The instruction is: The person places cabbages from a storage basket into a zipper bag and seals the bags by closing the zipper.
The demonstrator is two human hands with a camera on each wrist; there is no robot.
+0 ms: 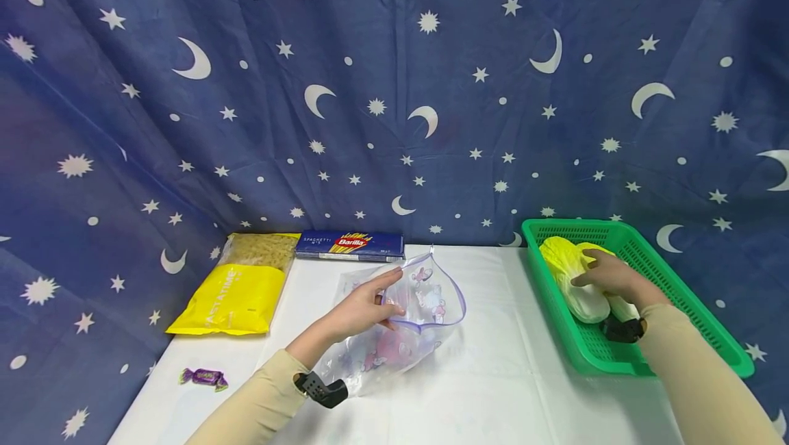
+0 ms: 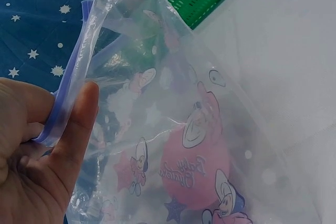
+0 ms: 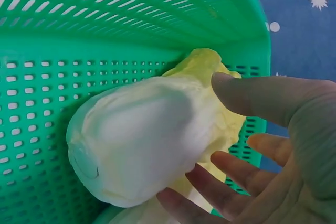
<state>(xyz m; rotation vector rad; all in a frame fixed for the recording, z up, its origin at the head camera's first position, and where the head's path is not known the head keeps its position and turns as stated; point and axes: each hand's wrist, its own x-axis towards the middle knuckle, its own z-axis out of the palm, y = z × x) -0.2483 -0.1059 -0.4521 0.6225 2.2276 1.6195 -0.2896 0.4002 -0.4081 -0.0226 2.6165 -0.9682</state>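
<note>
My left hand (image 1: 370,302) pinches the purple-edged rim of a clear zip bag (image 2: 194,124) printed with pink cartoon figures. Its mouth gapes toward the right, and nothing shows inside the bag. Over at the right, my right hand (image 1: 619,279) reaches into the green basket (image 1: 557,325). Two napa cabbages lie there, pale at the base and yellow at the leaves. The nearer napa cabbage (image 3: 142,135) has my spread thumb and fingers right along its side, not closed round it. The other napa cabbage (image 3: 184,192) lies partly hidden under my fingers.
A yellow bag of pasta (image 1: 237,294) lies at the back left, beside a blue spaghetti box (image 1: 349,245). Near the table's left edge is a purple wrapped candy (image 1: 203,378). A blue curtain (image 1: 468,89) with moons and stars hangs behind the white table (image 1: 493,390).
</note>
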